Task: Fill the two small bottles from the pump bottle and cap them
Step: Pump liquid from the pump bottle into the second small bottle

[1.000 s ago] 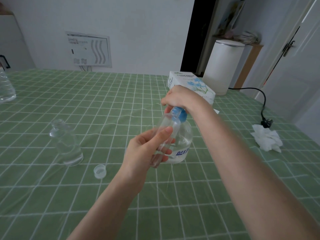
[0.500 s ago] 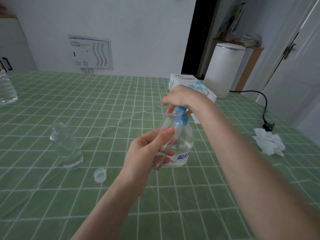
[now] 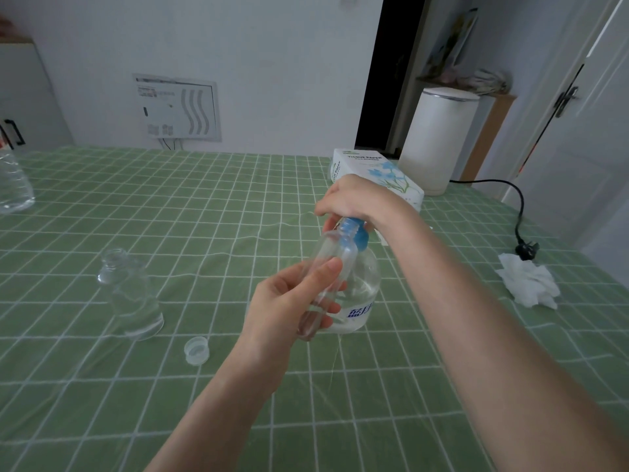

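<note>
My left hand (image 3: 289, 310) grips a small clear bottle (image 3: 332, 264), tilted with its open neck up under the pump spout. Behind it stands the clear pump bottle (image 3: 360, 287) with a blue collar and blue lettering, partly filled with clear liquid. My right hand (image 3: 354, 201) is closed over the pump head, which it hides. A second small clear bottle (image 3: 131, 294) stands upright and uncapped on the green checked tablecloth (image 3: 218, 212) to the left. A small clear cap (image 3: 196, 350) lies on the cloth in front of it, open side up.
A tissue box (image 3: 374, 170) and a white cylindrical appliance (image 3: 439, 141) stand at the back right, with a black cord and plug (image 3: 526, 248) beside a crumpled white tissue (image 3: 529, 284). A large clear bottle (image 3: 13, 185) sits at the far left edge.
Both hands keep their grips on the small bottle and pump head. The view has shifted slightly; the objects hold their places on the cloth.
</note>
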The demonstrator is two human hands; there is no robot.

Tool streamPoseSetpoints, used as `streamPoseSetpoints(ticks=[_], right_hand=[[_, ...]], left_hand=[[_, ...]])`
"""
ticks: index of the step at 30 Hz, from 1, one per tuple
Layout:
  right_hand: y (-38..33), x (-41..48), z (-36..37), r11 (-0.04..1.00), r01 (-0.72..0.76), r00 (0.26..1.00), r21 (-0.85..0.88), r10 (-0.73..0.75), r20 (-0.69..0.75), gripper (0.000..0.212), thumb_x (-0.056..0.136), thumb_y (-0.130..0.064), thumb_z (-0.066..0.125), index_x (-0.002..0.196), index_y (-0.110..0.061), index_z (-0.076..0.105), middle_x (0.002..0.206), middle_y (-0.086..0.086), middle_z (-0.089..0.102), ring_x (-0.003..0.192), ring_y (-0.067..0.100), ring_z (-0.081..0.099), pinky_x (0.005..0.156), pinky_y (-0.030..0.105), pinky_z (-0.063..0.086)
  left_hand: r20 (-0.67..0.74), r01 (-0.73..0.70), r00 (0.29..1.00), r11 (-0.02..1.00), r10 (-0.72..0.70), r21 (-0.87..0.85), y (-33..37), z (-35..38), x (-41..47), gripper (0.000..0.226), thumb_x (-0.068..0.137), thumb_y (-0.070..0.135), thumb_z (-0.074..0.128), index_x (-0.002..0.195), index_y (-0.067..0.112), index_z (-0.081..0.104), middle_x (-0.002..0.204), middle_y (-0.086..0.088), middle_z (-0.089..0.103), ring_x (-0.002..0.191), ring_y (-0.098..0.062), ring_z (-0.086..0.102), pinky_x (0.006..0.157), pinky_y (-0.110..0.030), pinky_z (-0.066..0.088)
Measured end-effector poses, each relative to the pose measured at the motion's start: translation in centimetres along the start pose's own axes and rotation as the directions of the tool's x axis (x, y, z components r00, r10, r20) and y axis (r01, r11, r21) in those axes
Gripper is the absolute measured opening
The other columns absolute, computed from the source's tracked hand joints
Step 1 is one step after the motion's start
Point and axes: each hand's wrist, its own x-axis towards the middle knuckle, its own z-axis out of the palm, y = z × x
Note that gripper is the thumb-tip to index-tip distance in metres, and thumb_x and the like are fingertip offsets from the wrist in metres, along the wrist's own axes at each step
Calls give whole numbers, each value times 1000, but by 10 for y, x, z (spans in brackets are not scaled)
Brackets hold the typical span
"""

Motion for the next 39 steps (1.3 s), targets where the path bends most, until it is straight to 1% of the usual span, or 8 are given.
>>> streamPoseSetpoints(ticks=[3,10,13,16,19,25,32,39], right_hand=[[-2,0,-5,999,20,999,-26,-21,-35,32,89,-24,57,117,-9,63,111,8,73,82,19,58,61,25,41],[-3,0,-3,999,17,1000,-34,-17,-15,31,89,-22,57,119,-11,60,114,7,72,78,18,56,60,24,41],[-1,1,-1,1000,11,1000,-26,-12,-3,33,90,-21,58,121,-10,60,115,8,71,85,21,60,69,27,46],[2,0,4,1000,0,1000,-20,1,9,37,89,-21,60,124,-9,60,116,9,69,105,27,65,86,33,50],[2,-1,5,1000,5,1000,-11,-5,-3,35,89,-21,60,122,-9,61,114,9,70,107,26,65,89,34,50],[0,-1,-2,1000,20,998,7,-19,-59,30,89,-20,58,116,-8,63,110,9,71,86,22,61,73,28,46],[-5,-2,-6,998,15,999,-68,-18,-44,29,89,-18,56,116,-8,63,110,8,72,77,20,57,53,21,38],[-3,-2,-3,999,11,999,-47,-13,-51,29,88,-18,57,116,-10,63,110,6,71,77,20,57,55,21,40]], left_hand=[[-1,-7,1000,1000,7,-5,2,1,1,31,62,45,71,81,22,78,83,-4,74,56,-5,61,50,-17,47],[-3,-13,1000,1000,13,-12,1,1,1,33,62,45,70,83,21,78,84,-5,74,55,-6,61,50,-18,48],[-8,-2,1000,1000,2,-4,-1,0,0,29,67,43,73,83,20,78,85,-6,74,55,-6,61,49,-18,47],[-16,21,1000,1000,-21,7,-3,-2,0,25,69,42,73,82,21,78,84,-5,75,55,-6,61,49,-17,47],[-14,21,1000,1000,-21,9,-3,-2,0,26,67,42,70,82,22,78,84,-4,74,55,-6,61,50,-18,48],[-11,2,1000,1000,-2,12,0,0,1,29,66,45,73,82,21,78,84,-4,74,56,-6,61,51,-17,48],[-10,-11,1000,1000,11,-6,1,2,2,31,61,45,70,79,22,78,81,-3,74,54,-5,60,49,-18,48],[-4,-14,1000,1000,14,-5,0,1,1,31,60,46,70,78,22,78,80,-2,74,54,-6,60,50,-18,49]])
